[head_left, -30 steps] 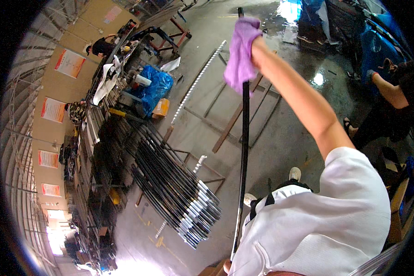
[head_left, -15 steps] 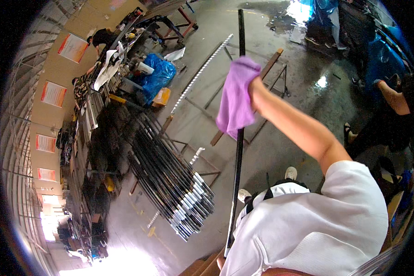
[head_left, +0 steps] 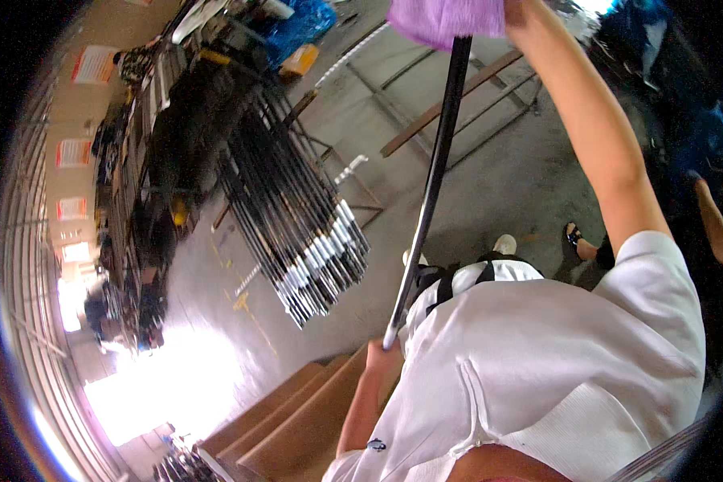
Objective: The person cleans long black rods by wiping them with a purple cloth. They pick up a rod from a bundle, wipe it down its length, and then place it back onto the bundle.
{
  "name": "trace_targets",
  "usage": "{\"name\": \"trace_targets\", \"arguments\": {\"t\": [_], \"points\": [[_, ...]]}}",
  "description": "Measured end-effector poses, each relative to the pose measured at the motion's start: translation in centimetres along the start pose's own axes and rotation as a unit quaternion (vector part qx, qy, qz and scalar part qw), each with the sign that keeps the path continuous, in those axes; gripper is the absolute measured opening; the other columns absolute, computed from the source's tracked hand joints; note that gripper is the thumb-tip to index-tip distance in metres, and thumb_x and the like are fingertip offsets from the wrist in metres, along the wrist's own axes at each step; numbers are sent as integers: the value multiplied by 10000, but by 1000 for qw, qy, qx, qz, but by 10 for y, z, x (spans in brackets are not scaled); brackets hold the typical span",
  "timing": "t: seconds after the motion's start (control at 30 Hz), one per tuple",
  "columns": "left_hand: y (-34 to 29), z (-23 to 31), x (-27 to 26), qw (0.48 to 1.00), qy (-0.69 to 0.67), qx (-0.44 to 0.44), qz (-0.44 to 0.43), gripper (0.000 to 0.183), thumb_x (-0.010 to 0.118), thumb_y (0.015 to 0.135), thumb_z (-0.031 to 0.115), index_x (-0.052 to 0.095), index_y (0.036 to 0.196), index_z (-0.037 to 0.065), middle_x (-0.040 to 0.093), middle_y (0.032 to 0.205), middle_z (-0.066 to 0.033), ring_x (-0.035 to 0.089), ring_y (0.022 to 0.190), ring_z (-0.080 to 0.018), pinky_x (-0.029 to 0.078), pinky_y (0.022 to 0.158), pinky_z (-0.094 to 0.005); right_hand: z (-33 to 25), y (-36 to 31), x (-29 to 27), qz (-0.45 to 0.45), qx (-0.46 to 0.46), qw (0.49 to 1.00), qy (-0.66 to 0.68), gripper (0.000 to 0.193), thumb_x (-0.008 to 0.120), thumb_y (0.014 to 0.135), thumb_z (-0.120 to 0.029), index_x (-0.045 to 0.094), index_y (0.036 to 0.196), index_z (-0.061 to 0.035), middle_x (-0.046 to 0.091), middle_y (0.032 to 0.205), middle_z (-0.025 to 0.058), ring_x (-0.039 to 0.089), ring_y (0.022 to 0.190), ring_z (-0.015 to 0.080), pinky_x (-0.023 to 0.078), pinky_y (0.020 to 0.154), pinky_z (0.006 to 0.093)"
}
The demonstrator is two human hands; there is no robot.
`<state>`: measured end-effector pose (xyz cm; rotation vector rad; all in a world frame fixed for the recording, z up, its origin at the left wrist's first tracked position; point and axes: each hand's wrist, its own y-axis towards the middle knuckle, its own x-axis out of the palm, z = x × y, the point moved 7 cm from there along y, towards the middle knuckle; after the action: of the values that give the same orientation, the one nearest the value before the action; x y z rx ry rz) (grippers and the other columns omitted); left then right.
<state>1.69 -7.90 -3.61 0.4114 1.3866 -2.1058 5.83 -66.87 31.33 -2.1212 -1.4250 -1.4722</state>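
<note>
I hold a long black rod (head_left: pixel 430 193) that slants from my chest up toward the top of the view. My left hand (head_left: pixel 383 357) is closed around its near end, next to my white shirt (head_left: pixel 554 361). My right hand (head_left: pixel 524 11), arm stretched out, presses a purple cloth (head_left: pixel 446 20) around the rod's far part at the top edge. The rod's far tip is out of view.
A bundle of black rods with silver ends (head_left: pixel 297 217) lies on a rack to my left. Brown cartons (head_left: pixel 297 418) sit below it. Metal and wooden frames (head_left: pixel 458 104) stand on the wet concrete floor. Another person's sandalled foot (head_left: pixel 574 237) is at the right.
My right hand slid the purple cloth down the rod toward me, then back out toward its far end. The view has tipped lower and closer to the rod bundle.
</note>
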Motion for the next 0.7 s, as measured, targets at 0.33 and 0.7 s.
{"name": "trace_targets", "arguments": {"t": [0.33,0.7], "points": [[40,208,-48,952,-149,222,146,223,607,809,220,527,679,57,459,502,16,415,438,-93,303,405,-262,297,-171,-24,-1,130,991,-17,179,513,845,-197,522,1002,-113,541,922,63,525,859,179,441,763,340],[5,-9,-75,952,138,-16,273,248,627,629,251,630,730,25,599,694,-197,583,691,-370,462,648,-445,220,-80,-141,316,111,942,-21,246,452,852,-432,493,828,-191,478,764,13,445,714,148,406,654,302]]}}
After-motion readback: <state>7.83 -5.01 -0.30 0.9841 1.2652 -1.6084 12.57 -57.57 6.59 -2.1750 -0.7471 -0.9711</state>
